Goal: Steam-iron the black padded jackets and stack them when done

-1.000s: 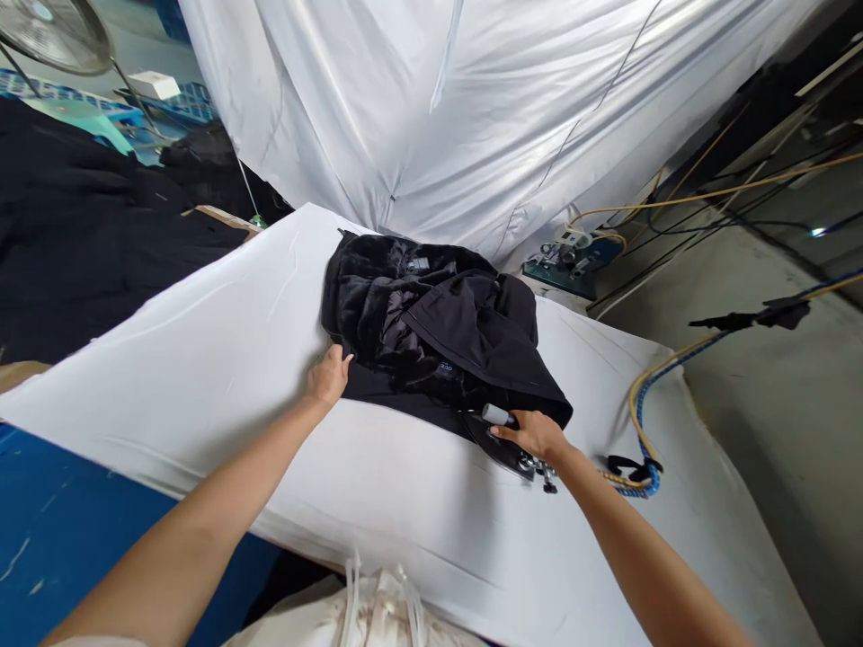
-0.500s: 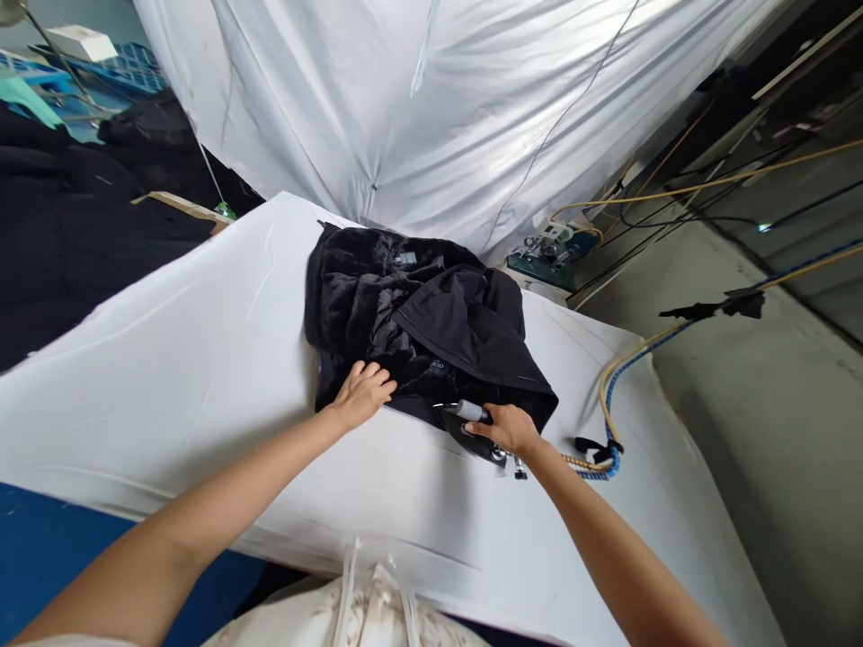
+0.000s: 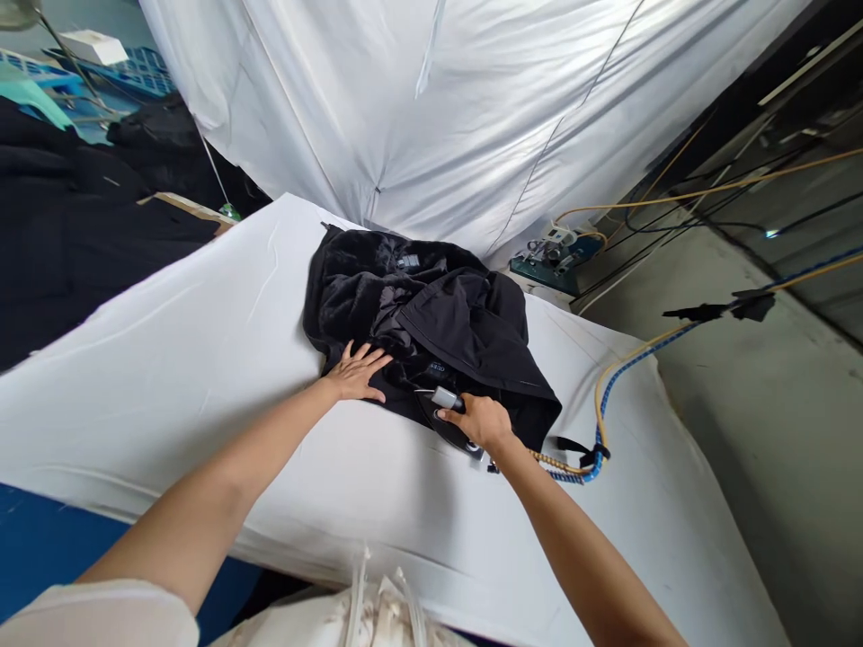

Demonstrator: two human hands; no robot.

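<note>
A black garment with a furry lining (image 3: pixel 351 283) lies bunched on the white-covered table (image 3: pixel 222 359). My left hand (image 3: pixel 357 371) is spread flat on its near left edge, fingers apart. My right hand (image 3: pixel 484 420) is wrapped round the handle of an iron (image 3: pixel 446 399), which rests on the garment's near edge; the hand and forearm hide part of it. A yellow and a blue hose (image 3: pixel 603 395) run from the iron's rear to the right.
Dark cloth (image 3: pixel 74 225) is heaped at the left. White sheeting (image 3: pixel 404 117) hangs behind the table. A small green-based machine (image 3: pixel 549 261) stands past the far right edge. The hoses cross the right side, with black tape (image 3: pixel 748 305) round them.
My right hand and the iron have moved left along the garment's near edge, drawing the hoses along. My left hand has shifted slightly up and spread its fingers wider.
</note>
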